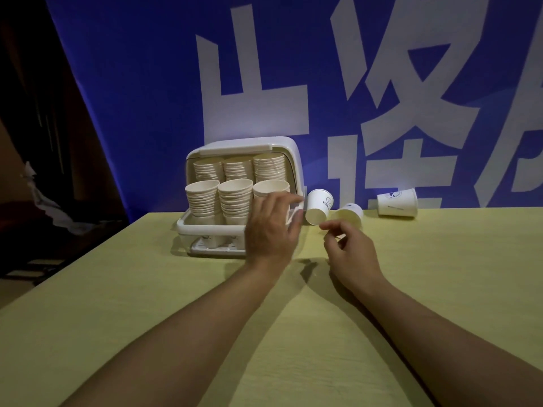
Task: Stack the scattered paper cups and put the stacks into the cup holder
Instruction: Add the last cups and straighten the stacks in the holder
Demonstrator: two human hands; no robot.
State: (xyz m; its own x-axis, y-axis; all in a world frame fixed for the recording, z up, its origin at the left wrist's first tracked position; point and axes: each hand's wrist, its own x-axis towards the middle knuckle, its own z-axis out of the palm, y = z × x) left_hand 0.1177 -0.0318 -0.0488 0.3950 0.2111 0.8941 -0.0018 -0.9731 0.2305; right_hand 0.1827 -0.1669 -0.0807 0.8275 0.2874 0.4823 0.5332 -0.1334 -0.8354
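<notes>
Cup (318,206) between hands, left hand (271,227) at holder (235,148)

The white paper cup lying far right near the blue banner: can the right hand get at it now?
Probably yes. The right hand is empty, and only bare yellow table lies between it and the white paper cup lying far right; the arm must stretch further.

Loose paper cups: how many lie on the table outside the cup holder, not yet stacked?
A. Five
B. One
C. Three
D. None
C: three loose cups lie on the table to the right of the cup holder: one right beside it, one by the right hand, and one farther right.
</notes>
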